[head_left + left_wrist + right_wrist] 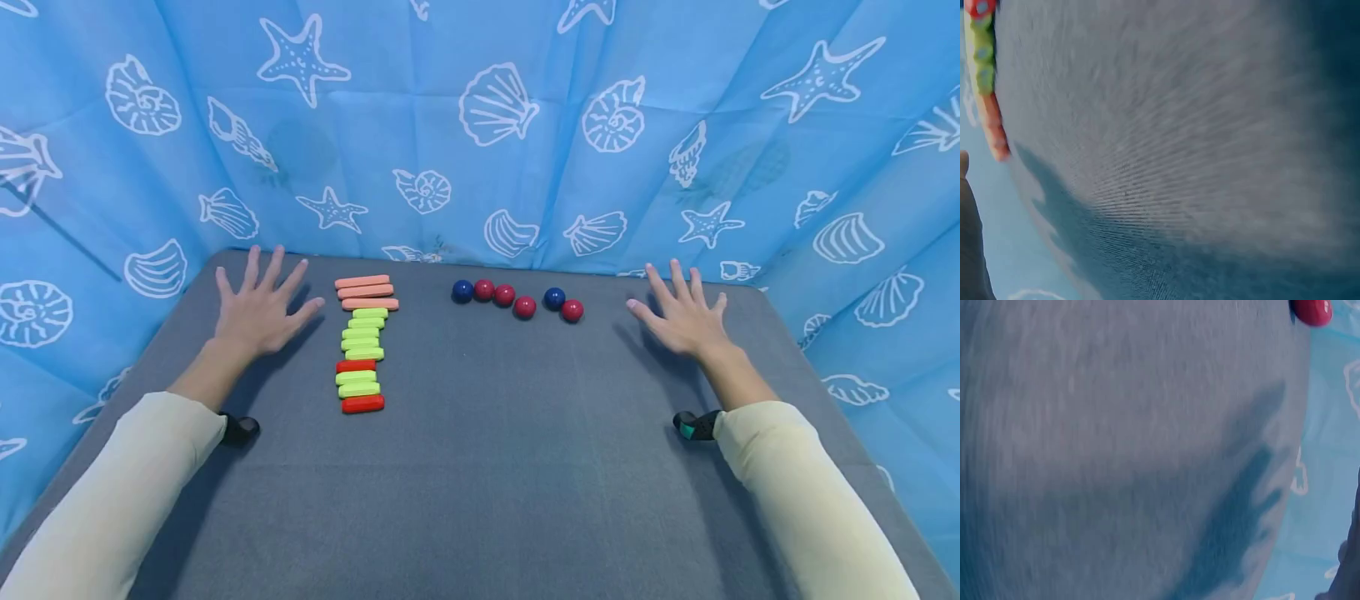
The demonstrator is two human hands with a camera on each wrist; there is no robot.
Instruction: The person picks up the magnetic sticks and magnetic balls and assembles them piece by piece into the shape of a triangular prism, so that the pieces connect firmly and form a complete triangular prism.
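Note:
My left hand (258,312) spreads its fingers over the far left of the grey table, holding nothing. Just right of it runs a column of small sticks: salmon-orange ones (365,291) at the far end, then short lime-green ones (362,343), with a red stick (356,366) among them and another red stick (363,404) at the near end. My right hand (688,317), fingers also spread and holding nothing, is over the far right. Glossy red balls (525,307) and two dark blue balls (554,298) form an uneven row between the hands, nearer the right one.
Grey cloth covers the table (480,500). A blue curtain (420,125) with white shells and starfish hangs along its back edge and both sides. Black wrist devices (240,430) sit below both wrists, at the ends of the pale sleeves (795,475).

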